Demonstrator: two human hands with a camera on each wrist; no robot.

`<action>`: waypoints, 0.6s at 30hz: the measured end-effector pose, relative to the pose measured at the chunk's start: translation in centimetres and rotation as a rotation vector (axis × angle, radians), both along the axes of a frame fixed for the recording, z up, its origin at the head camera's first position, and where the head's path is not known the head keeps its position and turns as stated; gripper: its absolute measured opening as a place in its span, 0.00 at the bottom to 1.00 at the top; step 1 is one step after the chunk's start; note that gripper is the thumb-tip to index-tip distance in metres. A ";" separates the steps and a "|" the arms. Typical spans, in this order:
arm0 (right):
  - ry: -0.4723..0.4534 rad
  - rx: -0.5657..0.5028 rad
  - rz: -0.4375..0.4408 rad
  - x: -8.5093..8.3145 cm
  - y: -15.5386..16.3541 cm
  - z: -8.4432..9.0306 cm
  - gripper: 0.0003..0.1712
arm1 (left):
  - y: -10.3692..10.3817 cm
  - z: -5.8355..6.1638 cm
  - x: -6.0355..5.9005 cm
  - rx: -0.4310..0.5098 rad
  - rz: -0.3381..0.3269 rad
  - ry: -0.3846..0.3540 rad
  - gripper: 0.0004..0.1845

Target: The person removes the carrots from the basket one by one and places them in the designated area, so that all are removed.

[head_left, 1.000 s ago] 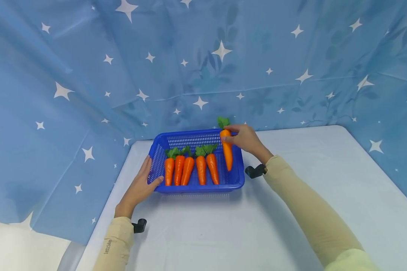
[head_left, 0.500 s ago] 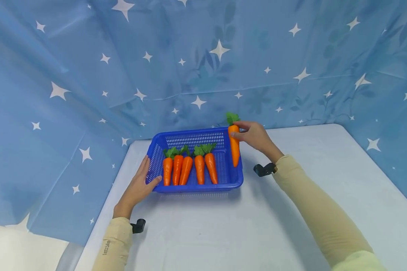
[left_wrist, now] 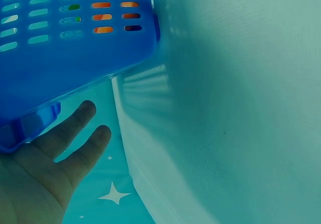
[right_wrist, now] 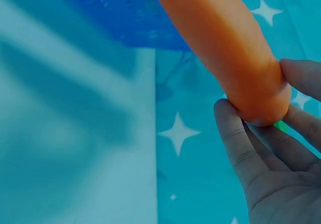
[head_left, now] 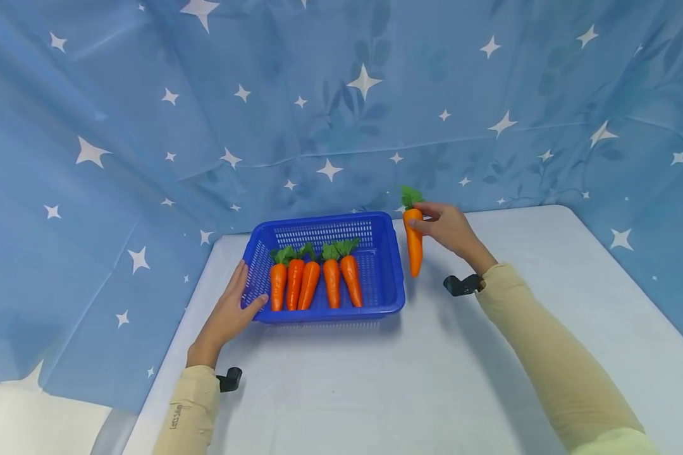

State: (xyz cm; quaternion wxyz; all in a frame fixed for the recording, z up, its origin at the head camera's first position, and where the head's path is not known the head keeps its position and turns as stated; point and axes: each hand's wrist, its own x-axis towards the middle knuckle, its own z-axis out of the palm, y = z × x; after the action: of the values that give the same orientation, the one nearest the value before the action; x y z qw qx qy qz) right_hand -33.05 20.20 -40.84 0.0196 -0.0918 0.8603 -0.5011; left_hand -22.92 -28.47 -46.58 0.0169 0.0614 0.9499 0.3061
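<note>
In the head view my right hand (head_left: 451, 229) pinches an orange carrot (head_left: 414, 248) near its leafy green top, with the tip pointing down. This carrot is just beyond the right side of the blue plastic basket (head_left: 330, 313). Close up in the right wrist view, the thumb and fingers hold the thick end of the carrot (right_wrist: 230, 48). My left hand (head_left: 226, 321) rests against the basket's left end, thumb by the front left corner. Its fingers look straight and spread beside the basket wall (left_wrist: 75, 63) in the left wrist view. Several more carrots (head_left: 332, 283) lie side by side inside.
The basket stands on a white-covered table (head_left: 341, 385), towards its back edge. A blue curtain (head_left: 296, 95) with white stars hangs behind and along the left side. Each wrist carries a small black camera (head_left: 461, 285).
My right hand has carried the carrot rightwards, from above the inside of the basket to outside its right rim. The left hand has stayed at the basket's left end.
</note>
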 end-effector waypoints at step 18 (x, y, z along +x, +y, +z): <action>-0.131 0.086 -0.025 -0.1 2.0 -5.3 0.34 | -0.1 -0.1 0.0 -0.003 0.006 -0.009 0.51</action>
State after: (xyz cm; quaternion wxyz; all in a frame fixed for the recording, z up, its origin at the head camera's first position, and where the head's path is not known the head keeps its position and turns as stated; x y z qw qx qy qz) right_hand -33.19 22.21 -46.10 0.0734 -0.0470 0.8790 -0.4688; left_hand -22.97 -28.54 -46.72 0.0205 0.0571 0.9504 0.3052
